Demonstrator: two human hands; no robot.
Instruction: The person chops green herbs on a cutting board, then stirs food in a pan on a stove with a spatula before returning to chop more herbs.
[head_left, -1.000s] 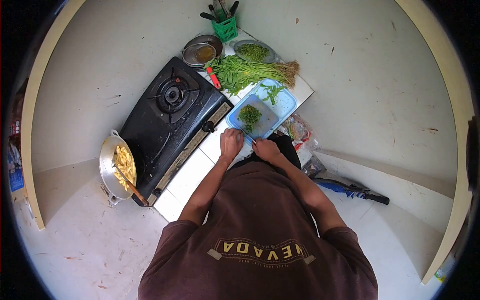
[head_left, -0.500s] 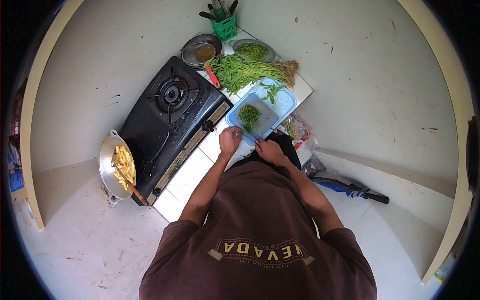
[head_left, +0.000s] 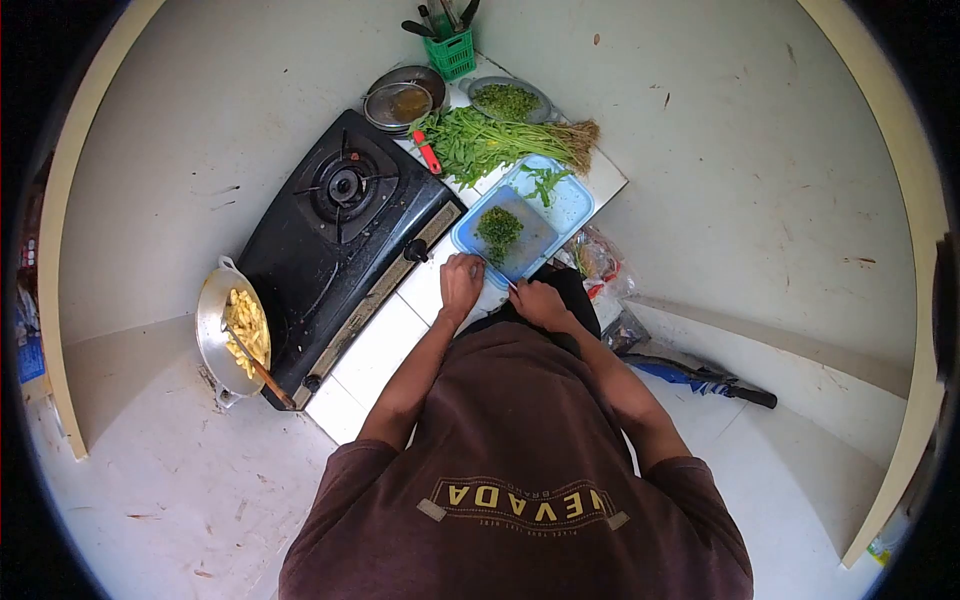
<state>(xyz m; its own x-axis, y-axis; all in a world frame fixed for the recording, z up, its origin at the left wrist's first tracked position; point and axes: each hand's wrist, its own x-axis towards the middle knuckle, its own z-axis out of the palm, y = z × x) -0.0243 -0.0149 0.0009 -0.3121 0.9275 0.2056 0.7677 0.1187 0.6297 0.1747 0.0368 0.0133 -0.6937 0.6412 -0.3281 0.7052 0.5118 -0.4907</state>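
Observation:
My right hand (head_left: pixel 541 303) is closed round the handle of a knife (head_left: pixel 512 284), of which only a small part shows at the near edge of the blue container. Near the same container's lower left corner, my left hand (head_left: pixel 462 281) has its fingers bent together; what they hold is too small to make out. Chopped greens (head_left: pixel 498 230) lie in a small heap in the blue container (head_left: pixel 535 247). Beside it, a light blue lid or tray (head_left: pixel 577 204) bears some loose leaves (head_left: pixel 544 184).
A black gas stove (head_left: pixel 330 230) stands at the left, with a pan (head_left: pixel 215 318) of yellow pieces at its end. Behind the containers lie long-stemmed greens (head_left: pixel 490 145), a red-handled tool (head_left: pixel 427 154), a plate of chopped greens (head_left: pixel 506 102), stacked strainers (head_left: pixel 398 106) and a green basket (head_left: pixel 451 57).
My left hand's fingers have shifted slightly at the container's corner. My right hand has moved a little to the right with the knife since the earliest frame.

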